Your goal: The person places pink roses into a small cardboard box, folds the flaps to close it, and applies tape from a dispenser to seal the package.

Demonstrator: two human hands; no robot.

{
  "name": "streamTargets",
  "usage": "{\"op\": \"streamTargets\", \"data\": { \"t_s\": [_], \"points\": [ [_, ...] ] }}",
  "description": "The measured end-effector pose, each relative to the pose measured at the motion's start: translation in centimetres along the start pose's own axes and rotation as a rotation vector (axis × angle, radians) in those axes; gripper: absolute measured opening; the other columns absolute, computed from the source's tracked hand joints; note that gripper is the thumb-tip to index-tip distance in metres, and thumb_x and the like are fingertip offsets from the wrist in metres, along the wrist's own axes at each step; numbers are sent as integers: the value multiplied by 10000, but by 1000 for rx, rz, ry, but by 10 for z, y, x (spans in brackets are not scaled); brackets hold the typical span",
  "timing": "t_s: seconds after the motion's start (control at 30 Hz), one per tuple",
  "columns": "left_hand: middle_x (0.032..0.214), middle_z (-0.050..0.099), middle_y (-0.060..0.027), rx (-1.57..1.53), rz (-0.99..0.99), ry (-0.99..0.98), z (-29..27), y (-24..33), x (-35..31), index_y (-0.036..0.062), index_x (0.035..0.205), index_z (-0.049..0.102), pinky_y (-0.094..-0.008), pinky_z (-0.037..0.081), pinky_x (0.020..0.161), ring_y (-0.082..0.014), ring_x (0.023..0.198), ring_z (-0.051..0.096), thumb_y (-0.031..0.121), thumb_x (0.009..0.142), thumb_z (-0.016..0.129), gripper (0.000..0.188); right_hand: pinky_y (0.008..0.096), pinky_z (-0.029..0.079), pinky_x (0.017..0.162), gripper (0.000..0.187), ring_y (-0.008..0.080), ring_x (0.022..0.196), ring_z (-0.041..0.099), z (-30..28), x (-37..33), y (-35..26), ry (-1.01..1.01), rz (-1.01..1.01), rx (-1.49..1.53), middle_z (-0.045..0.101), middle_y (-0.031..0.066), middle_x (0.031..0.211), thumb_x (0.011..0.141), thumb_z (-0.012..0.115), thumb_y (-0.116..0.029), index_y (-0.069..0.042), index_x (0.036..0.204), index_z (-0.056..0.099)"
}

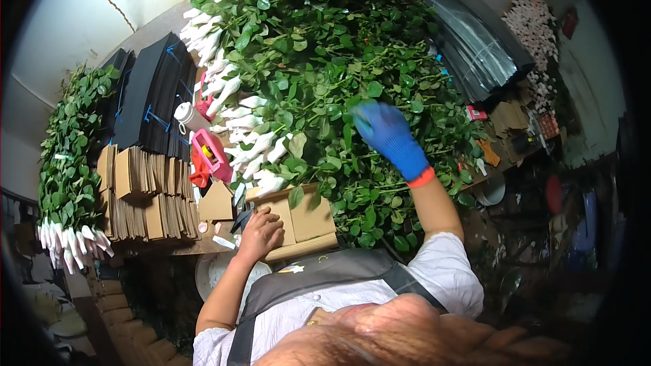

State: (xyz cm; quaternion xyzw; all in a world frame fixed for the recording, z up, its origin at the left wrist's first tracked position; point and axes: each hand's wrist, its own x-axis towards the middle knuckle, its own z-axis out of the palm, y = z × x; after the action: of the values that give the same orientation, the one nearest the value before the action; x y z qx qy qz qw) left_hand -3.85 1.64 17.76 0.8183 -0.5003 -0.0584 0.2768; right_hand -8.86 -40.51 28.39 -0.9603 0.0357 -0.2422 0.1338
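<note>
At the near edge of the bench lies a bent sheet of corrugated cardboard (315, 220) with a ridged front lip. My bare left hand (261, 234) is closed over its left edge, the fingers curled onto it. My right hand (386, 132) wears a blue knitted glove with an orange cuff. It is over the heap of leafy green stems (325, 61), its fingers smeared by motion, so whether they hold a stem is hidden. Along the heap's left side stick out flower heads in white mesh sleeves (247, 122).
Left of me stand stacked brown cardboard pieces (146, 190), dark strapped sheets (152, 88), a white bottle (190, 116) and a pink holder (211, 154). More sleeved flowers (74, 240) lie at the far left. Right of the heap rests a plastic-wrapped dark stack (478, 34).
</note>
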Motion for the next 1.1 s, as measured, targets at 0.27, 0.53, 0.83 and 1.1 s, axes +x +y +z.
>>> {"op": "streamTargets", "data": {
  "t_s": [0.27,0.53,0.83,1.1],
  "points": [
    [1198,688,-81,-35,40,-36,2,-13,0,100,1039,748,-555,412,1081,-344,1255,574,187,846,742,211,473,313,1179,413,262,1245,531,32,112,17,-485,83,-533,605,18,1253,824,735,-226,-205,1223,628],
    [1285,650,-144,-148,-36,-64,-7,-13,-5,66,1204,673,-501,409,1094,-384,1286,534,336,732,861,575,430,451,984,490,265,1055,576,-42,-15,-71,66,-125,-175,640,35,1126,778,711,-110,-255,1243,659],
    [1342,617,-128,-285,-12,-106,-3,-18,-8,116,1125,745,-500,315,1168,-367,1339,492,342,743,862,459,452,531,886,318,318,995,669,4,-166,-62,-770,142,2,714,94,1030,830,718,-337,-223,1126,726],
    [1312,576,-148,-240,14,-181,-13,-7,4,116,1007,782,-472,391,1107,-398,1348,427,263,771,823,281,430,489,965,320,279,1145,612,20,34,25,261,7,-318,646,96,1230,893,635,-226,-177,1202,700]
  ]
}}
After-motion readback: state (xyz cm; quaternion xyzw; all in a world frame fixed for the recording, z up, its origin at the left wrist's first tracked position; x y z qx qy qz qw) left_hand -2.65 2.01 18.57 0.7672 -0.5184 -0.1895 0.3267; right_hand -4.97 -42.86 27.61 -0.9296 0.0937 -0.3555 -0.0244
